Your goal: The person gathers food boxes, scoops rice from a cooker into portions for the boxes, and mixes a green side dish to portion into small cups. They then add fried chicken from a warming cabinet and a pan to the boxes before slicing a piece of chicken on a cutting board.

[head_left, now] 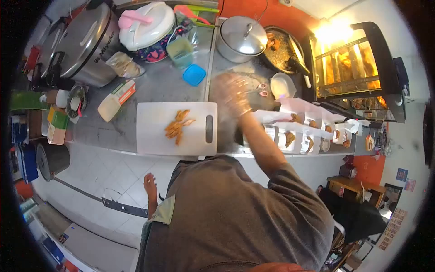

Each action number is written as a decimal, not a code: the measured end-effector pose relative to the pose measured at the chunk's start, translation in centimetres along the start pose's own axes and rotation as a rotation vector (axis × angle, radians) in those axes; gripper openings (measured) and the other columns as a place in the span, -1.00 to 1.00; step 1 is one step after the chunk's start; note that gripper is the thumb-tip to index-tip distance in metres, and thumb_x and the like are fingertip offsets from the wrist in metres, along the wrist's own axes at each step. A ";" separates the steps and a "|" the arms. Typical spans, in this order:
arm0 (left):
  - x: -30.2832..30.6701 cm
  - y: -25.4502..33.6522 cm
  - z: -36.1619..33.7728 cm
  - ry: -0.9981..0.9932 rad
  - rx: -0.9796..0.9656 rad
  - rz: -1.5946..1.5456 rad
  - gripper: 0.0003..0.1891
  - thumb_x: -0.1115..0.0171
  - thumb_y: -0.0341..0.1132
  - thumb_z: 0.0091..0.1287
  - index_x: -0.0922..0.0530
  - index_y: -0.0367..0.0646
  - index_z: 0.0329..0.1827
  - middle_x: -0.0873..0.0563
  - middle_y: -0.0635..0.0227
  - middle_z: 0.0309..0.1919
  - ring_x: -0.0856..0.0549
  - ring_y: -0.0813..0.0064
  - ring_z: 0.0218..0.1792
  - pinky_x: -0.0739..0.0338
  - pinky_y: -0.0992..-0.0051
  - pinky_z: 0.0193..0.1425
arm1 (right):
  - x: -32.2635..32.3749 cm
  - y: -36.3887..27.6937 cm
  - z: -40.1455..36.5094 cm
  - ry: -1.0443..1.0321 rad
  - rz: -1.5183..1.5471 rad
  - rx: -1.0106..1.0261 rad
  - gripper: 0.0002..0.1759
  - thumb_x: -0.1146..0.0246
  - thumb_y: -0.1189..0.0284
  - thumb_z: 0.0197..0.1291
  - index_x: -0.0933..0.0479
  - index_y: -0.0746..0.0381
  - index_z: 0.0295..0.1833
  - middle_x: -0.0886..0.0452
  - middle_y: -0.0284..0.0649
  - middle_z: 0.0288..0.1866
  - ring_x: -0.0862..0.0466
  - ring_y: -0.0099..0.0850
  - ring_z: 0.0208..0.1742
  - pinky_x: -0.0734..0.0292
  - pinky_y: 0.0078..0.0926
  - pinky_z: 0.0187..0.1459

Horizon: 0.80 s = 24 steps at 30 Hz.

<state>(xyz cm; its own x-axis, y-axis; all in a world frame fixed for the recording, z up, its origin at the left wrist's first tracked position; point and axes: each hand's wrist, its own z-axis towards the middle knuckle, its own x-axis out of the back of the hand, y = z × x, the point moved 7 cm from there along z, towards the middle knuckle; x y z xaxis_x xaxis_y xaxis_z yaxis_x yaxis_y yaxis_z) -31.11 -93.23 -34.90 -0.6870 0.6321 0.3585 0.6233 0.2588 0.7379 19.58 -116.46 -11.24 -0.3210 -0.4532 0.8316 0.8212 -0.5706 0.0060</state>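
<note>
My right hand (231, 94), in a clear plastic glove, is stretched out over the metal counter and smeared by motion; whether it holds anything I cannot tell. Close by on its right lie scissors with pink handles (260, 90) and a translucent bowl (282, 86). Below the forearm stand open paper boxes (306, 141) with browned food pieces inside. A white cutting board (149, 136) lies left of the hand, bearing a small pile of sliced cooked meat (177, 128). My left hand (150, 183) hangs beside my body, away from the counter, with loosely bent fingers and nothing in them.
A lidded pot (242, 43) and a dark pan (280, 52) stand at the back. On the right glows a lit food warmer (348, 65). Leftward are a blue lid (194, 75), a paper carton (116, 100), a white-lidded container (156, 27) and a large pressure cooker (88, 50).
</note>
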 end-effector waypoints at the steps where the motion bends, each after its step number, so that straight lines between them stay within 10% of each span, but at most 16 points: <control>1: 0.2 -0.2 -0.6 -0.002 -0.002 0.013 -0.72 -0.13 -0.21 0.35 -0.50 -0.10 0.05 -0.63 0.36 -0.14 -0.64 0.48 -0.19 -0.49 0.52 -0.35 | 2.7 8.1 1.6 -0.444 -0.143 -0.561 -0.83 -0.12 0.37 0.15 -0.51 0.19 -0.20 -0.59 -0.13 -0.14 -0.57 -0.23 -0.01 -0.43 -0.18 -0.01; 4: 0.8 -1.9 -1.9 0.055 0.008 0.042 -0.75 -0.15 -0.21 0.36 -0.53 -0.13 -0.01 -0.64 0.34 -0.20 -0.64 0.49 -0.26 -0.50 0.51 -0.34 | 5.5 27.7 -3.2 -0.267 -1.019 -0.495 -0.76 -0.15 0.35 0.10 -0.49 0.20 -0.12 -0.47 -0.26 -0.52 -0.54 -0.40 -0.44 -0.40 -0.38 -0.49; 9: 0.9 -4.9 -5.4 0.122 -0.053 0.104 -0.78 -0.20 -0.22 0.34 -0.56 -0.17 -0.11 -0.64 0.32 -0.26 -0.62 0.51 -0.34 -0.48 0.52 -0.35 | 2.8 50.5 -15.2 -0.472 0.069 -1.249 -0.46 -0.05 -0.01 0.21 -0.45 0.16 0.13 -0.58 -0.03 -0.04 -0.60 -0.17 -0.01 -0.51 -0.22 -0.13; 10: 0.6 -4.3 -6.4 0.120 -0.036 0.182 -0.79 -0.21 -0.22 0.34 -0.56 -0.17 -0.12 -0.64 0.32 -0.28 -0.61 0.53 -0.35 -0.48 0.52 -0.35 | 1.5 52.1 -16.9 -0.518 0.201 -1.366 -0.45 -0.03 -0.02 0.23 -0.44 0.14 0.16 -0.57 -0.03 0.02 -0.58 -0.18 0.06 -0.51 -0.24 -0.08; 13: -0.1 -4.3 -8.3 0.091 0.009 0.200 -0.79 -0.21 -0.22 0.33 -0.57 -0.18 -0.13 -0.65 0.31 -0.30 -0.61 0.55 -0.36 -0.48 0.50 -0.35 | 0.8 50.9 -17.1 -0.791 -0.045 -0.847 -0.52 -0.03 0.04 0.27 -0.43 0.08 0.17 -0.52 -0.05 0.12 -0.56 -0.09 0.10 -0.50 -0.18 -0.02; 17: -0.3 -3.0 -8.2 0.137 0.040 0.285 -0.77 -0.21 -0.23 0.32 -0.56 -0.22 -0.14 -0.66 0.29 -0.28 -0.62 0.49 -0.30 -0.53 0.47 -0.21 | 0.5 50.1 -17.6 -0.536 -0.308 -0.521 -0.64 -0.07 0.28 0.20 -0.49 0.19 0.07 -0.60 -0.06 -0.12 -0.59 -0.10 -0.23 -0.50 -0.26 -0.20; 23: -1.6 3.5 -7.7 0.165 -0.430 0.601 -0.75 -0.16 -0.26 0.35 -0.55 -0.26 -0.08 -0.67 0.17 -0.22 -0.65 0.33 -0.13 -0.49 0.41 0.01 | 5.6 47.1 -15.4 -0.479 -0.178 -0.594 -0.65 -0.01 0.27 0.27 -0.41 0.20 0.08 -0.54 -0.18 -0.12 -0.52 -0.31 -0.21 -0.44 -0.32 -0.16; 24: -1.9 6.9 -8.1 0.251 -0.142 0.394 -0.76 -0.15 -0.26 0.36 -0.55 -0.27 -0.08 -0.68 0.17 -0.27 -0.66 0.31 -0.20 -0.52 0.41 -0.04 | 7.9 44.9 -14.0 -0.435 -0.167 -0.588 -0.63 -0.01 0.24 0.29 -0.39 0.20 0.12 -0.52 -0.19 -0.11 -0.50 -0.33 -0.19 -0.43 -0.34 -0.14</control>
<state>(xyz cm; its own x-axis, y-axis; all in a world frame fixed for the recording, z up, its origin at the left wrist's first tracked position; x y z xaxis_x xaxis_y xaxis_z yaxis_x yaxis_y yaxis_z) -28.54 -98.60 -25.87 -0.4891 0.4614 0.7402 0.8089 -0.0774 0.5828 47.31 -155.28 -12.19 -0.1029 -0.0865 0.9909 0.3511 -0.9353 -0.0452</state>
